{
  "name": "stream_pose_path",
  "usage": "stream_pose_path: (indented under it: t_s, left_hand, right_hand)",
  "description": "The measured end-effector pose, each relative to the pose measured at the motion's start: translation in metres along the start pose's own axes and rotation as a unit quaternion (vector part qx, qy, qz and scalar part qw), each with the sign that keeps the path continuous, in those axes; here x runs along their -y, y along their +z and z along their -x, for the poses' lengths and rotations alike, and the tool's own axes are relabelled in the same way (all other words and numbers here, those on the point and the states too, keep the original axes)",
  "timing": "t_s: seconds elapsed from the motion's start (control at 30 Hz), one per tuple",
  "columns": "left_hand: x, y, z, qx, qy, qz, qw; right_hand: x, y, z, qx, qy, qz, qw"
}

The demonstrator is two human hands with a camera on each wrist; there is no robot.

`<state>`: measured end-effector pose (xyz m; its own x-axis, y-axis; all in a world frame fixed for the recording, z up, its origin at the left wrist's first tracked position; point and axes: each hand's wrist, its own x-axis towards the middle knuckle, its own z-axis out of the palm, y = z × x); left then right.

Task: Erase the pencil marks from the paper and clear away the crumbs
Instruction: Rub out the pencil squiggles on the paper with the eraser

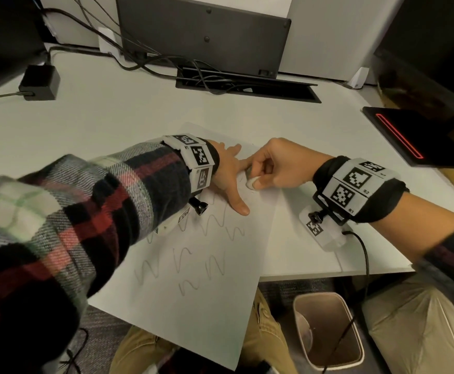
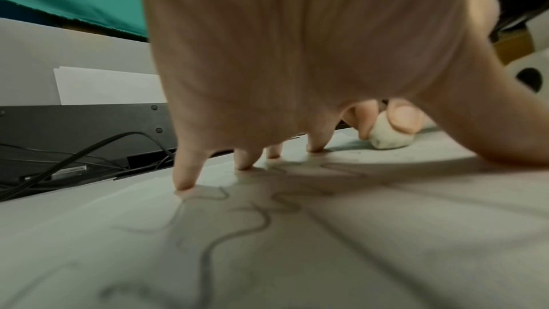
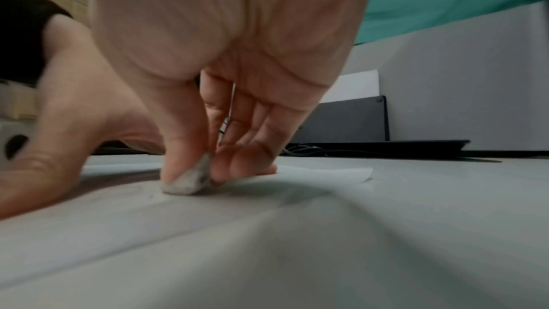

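Note:
A white sheet of paper (image 1: 193, 287) lies on the desk, its near corner hanging over the front edge, with several wavy pencil marks (image 1: 209, 222) across it. My left hand (image 1: 228, 171) lies spread on the sheet's far part, straight fingertips (image 2: 184, 185) pressing it down. Just to its right, my right hand (image 1: 269, 168) pinches a small white eraser (image 1: 252, 182) between thumb and fingers. The eraser (image 3: 187, 180) touches the paper (image 3: 297, 243). In the left wrist view the eraser (image 2: 389, 138) shows beyond my fingers, near more pencil marks (image 2: 255, 215).
A bin (image 1: 328, 330) stands on the floor below the desk's front edge, to the right. A monitor back (image 1: 204, 31), cables and a cable slot (image 1: 247, 87) line the rear. A black power adapter (image 1: 41, 82) sits far left, a dark red-striped device (image 1: 406, 136) far right.

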<state>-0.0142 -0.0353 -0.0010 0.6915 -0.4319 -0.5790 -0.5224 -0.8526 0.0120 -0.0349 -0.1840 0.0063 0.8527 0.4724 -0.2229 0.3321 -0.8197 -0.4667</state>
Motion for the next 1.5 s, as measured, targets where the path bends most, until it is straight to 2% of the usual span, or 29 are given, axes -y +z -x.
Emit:
stream_pose_path:
  t_s: [0.07, 0.17, 0.33, 0.37, 0.5, 0.53, 0.63, 0.7, 0.83, 0.93, 1.27, 1.4, 1.43, 1.5]
  left_hand:
    - [0.0, 0.0, 0.0, -0.001, 0.001, 0.003, 1.0]
    - [0.002, 0.002, -0.001, 0.003, -0.001, 0.011, 1.0]
    - [0.001, 0.001, -0.002, -0.001, 0.005, 0.009, 1.0]
    - [0.001, 0.001, -0.002, -0.003, 0.004, 0.008, 1.0]
    - [0.001, 0.003, -0.004, -0.004, -0.002, 0.01, 1.0]
    - [0.001, 0.003, -0.003, -0.006, 0.0, 0.011, 1.0]
    - [0.006, 0.001, 0.0, -0.022, 0.015, 0.033, 0.999]
    - [0.015, 0.001, 0.002, -0.027, 0.019, 0.066, 0.997]
    - [0.033, 0.006, 0.001, -0.05, 0.01, 0.104, 0.993]
    - [0.039, 0.005, -0.001, -0.041, 0.009, 0.095, 0.995]
    - [0.038, 0.0, -0.007, -0.025, 0.014, 0.073, 0.997]
    - [0.035, 0.0, -0.006, -0.017, 0.006, 0.067, 0.998]
    - [0.035, 0.0, -0.006, -0.016, 0.006, 0.068, 0.998]
    - [0.035, 0.0, -0.006, -0.019, 0.007, 0.068, 0.997]
  right_hand:
    - [0.002, 0.001, 0.0, 0.012, 0.002, -0.006, 1.0]
    - [0.01, 0.005, 0.007, 0.067, -0.01, -0.02, 0.997]
    - [0.0, 0.0, 0.0, -0.005, 0.006, 0.023, 1.0]
    - [0.001, 0.001, 0.0, -0.002, 0.009, 0.015, 1.0]
    - [0.009, 0.005, 0.008, 0.079, 0.0, -0.03, 0.996]
    - [0.008, 0.005, 0.008, 0.067, 0.002, -0.028, 0.997]
    - [-0.002, -0.006, -0.002, -0.066, 0.01, -0.02, 0.998]
    - [-0.006, -0.012, -0.008, -0.104, 0.02, -0.034, 0.994]
    - [-0.004, -0.01, -0.017, -0.053, 0.016, -0.024, 0.998]
    - [-0.001, -0.006, -0.023, -0.019, 0.001, -0.013, 1.0]
    - [0.002, -0.002, -0.036, -0.032, -0.012, 0.01, 0.999]
    - [0.005, 0.001, -0.027, 0.061, -0.027, -0.032, 0.997]
    - [0.005, 0.001, -0.026, 0.061, -0.032, -0.024, 0.997]
    - [0.003, 0.0, -0.031, 0.019, -0.037, 0.011, 0.999]
